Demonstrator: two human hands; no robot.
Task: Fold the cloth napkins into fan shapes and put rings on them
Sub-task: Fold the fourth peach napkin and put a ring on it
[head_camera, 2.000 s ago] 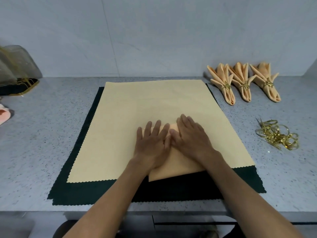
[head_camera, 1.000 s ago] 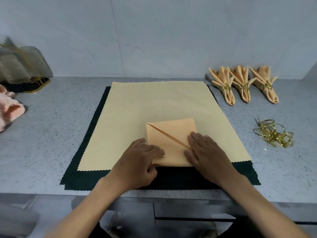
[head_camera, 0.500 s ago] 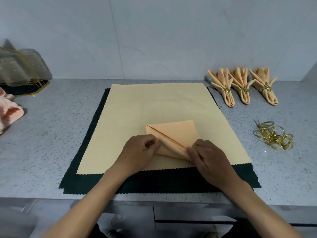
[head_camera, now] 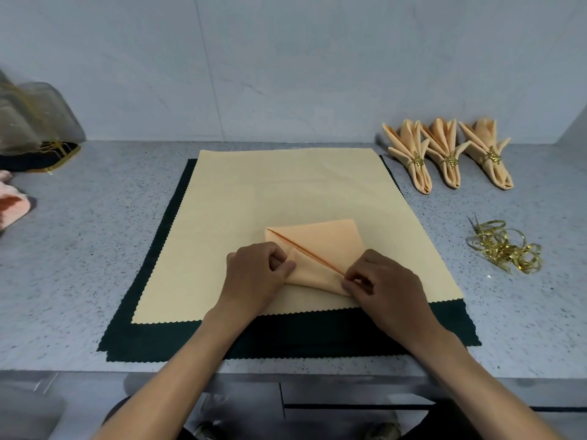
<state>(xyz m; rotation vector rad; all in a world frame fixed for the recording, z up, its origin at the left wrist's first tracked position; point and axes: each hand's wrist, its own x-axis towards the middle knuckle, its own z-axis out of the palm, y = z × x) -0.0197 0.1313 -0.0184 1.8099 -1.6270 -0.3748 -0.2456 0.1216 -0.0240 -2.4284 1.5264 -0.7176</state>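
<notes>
A peach cloth napkin [head_camera: 324, 246] lies partly folded on a pale yellow mat [head_camera: 279, 198], with a diagonal crease running from its far left corner toward the near right. My left hand [head_camera: 254, 277] pinches the napkin's left edge with curled fingers. My right hand [head_camera: 387, 287] pinches its near right corner where the crease ends. A pile of gold rings [head_camera: 505, 249] lies on the counter to the right. Three folded fan napkins [head_camera: 444, 154], each with a gold ring on it, lie side by side at the back right.
The yellow mat lies on a dark green mat [head_camera: 317, 338] on a speckled grey counter [head_camera: 79, 249] against a wall. A sheer bag on a dark tray [head_camera: 35, 128] sits at the far left, with pink cloth [head_camera: 12, 208] beside it. The counter's front edge runs below the mats.
Both hands went from pressing flat on the napkin to pinching it. The napkin's near lower part has been folded up toward the diagonal crease.
</notes>
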